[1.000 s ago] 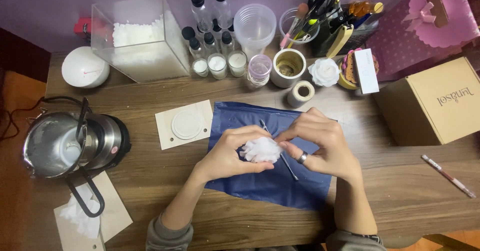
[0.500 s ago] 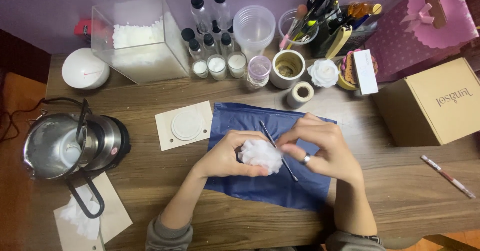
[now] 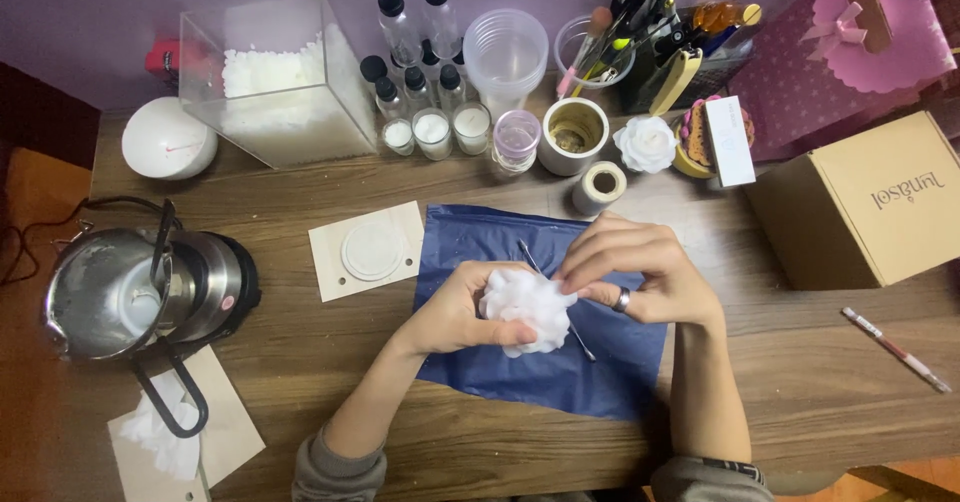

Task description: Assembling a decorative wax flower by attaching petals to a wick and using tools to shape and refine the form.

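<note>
My left hand (image 3: 455,312) grips a white, flower-shaped wax piece (image 3: 527,309) over a dark blue sheet (image 3: 545,362) spread on the wooden table (image 3: 800,402). My right hand (image 3: 640,267), with a ring on one finger, touches the right edge of the white piece with its fingertips. A thin metal stick (image 3: 580,342) lies on the blue sheet, partly hidden under the white piece and my hands.
A metal melting pot (image 3: 120,287) sits at left, on a card with a tissue (image 3: 165,442). A round white mould on a square card (image 3: 370,252), a clear box of wax flakes (image 3: 275,82), bottles, cups, a tape roll (image 3: 600,187), a cardboard box (image 3: 880,202) and a pen (image 3: 895,347) surround the sheet.
Both hands shifted slightly on the white piece, turning it a little between the fingers. Everything else stays where it was.
</note>
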